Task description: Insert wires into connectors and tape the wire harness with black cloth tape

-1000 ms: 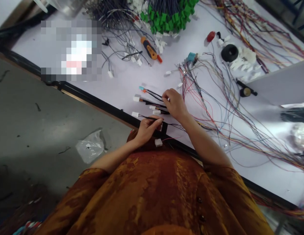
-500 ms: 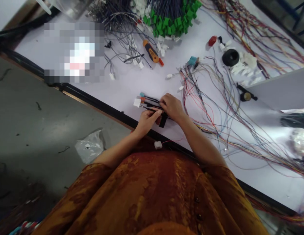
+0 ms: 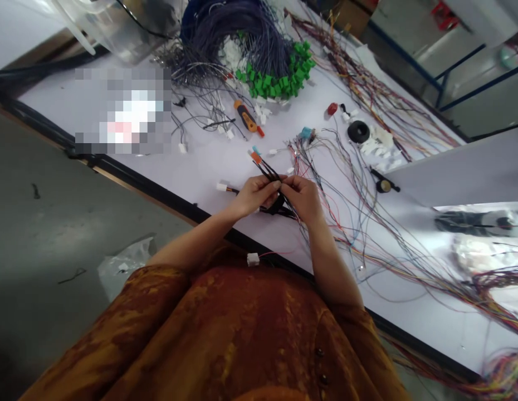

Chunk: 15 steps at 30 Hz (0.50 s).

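Note:
My left hand (image 3: 258, 193) and my right hand (image 3: 303, 196) meet close to the table's front edge, fingers closed on a wire harness (image 3: 267, 170) of black-sleeved wires. An orange connector (image 3: 256, 158) and a light blue connector (image 3: 256, 149) top the sleeved ends, pointing away from me. Another branch with a white connector (image 3: 221, 187) sticks out left from under my left hand. Black tape (image 3: 275, 205) shows below my fingers; whether it is wound on the wires I cannot tell. Loose wires run from beneath my right hand towards the lower right.
Beyond my hands lie an orange-and-black cutter (image 3: 245, 116), a blue connector (image 3: 308, 133) with wires, and a black tape roll (image 3: 358, 132). A coil of wires with green connectors (image 3: 279, 83) sits at the back. A white connector (image 3: 253, 259) rests at the near edge.
The orange and light blue connector ends have swung up to point away from me, apart from the white one. My hands have shifted closer together at the fingertips, and the camera view has moved.

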Tool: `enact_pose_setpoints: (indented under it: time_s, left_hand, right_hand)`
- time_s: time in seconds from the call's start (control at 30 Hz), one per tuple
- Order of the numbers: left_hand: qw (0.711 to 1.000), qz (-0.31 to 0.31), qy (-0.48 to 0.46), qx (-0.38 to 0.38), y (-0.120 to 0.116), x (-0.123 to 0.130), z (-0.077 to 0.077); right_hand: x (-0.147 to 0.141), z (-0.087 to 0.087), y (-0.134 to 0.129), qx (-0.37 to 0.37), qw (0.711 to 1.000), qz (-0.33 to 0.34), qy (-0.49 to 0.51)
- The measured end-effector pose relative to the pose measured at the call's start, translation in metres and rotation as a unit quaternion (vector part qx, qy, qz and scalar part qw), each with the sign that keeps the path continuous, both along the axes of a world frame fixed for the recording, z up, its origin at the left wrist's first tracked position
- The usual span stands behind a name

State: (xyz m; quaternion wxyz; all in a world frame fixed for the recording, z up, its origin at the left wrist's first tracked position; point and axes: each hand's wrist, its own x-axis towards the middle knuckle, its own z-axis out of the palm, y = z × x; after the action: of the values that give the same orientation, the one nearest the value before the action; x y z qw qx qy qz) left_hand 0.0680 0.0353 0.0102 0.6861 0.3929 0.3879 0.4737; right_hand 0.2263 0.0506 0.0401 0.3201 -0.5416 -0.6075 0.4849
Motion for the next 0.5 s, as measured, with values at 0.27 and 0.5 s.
enact_pose_setpoints:
  time_s: [0.27, 0.5]
  left_hand:
    - [0.999, 0.006, 0.042, 0.033, 0.006, 0.009, 0.001]
    - [0.984, -0.137, 0.077, 0.087, 0.014, 0.011, 0.019]
  right_hand:
    - [0.023, 0.023, 0.004, 0.061, 0.996, 0.006, -0.070]
    - [0.014, 0.035, 0.036, -0.046, 0.991, 0.091, 0.084]
